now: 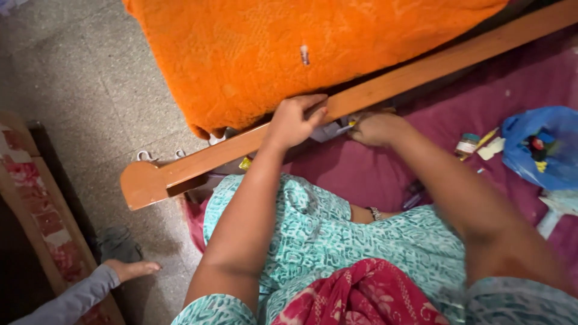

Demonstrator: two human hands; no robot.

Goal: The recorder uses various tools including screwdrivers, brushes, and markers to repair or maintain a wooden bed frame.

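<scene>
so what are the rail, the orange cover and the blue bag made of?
Rail: looks like wood, brown with a smooth semi-gloss finish and rounded end. Orange cover: woven or knitted fabric, textured pattern, matte. Blue bag: thin plastic film, crinkled and slightly shiny. Left hand rests on the rail.

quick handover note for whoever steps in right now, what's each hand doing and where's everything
Left hand: fingers curled over the top edge of the wooden rail, gripping it.
Right hand: just below the rail on the maroon sheet, at small items there; what it holds is too blurred to tell.
Orange mattress: lies across the rail, tilted up.
Blue plastic bag and small jar: on the sheet to the right, untouched.
Another person's hand: low left, above the floor.
</scene>
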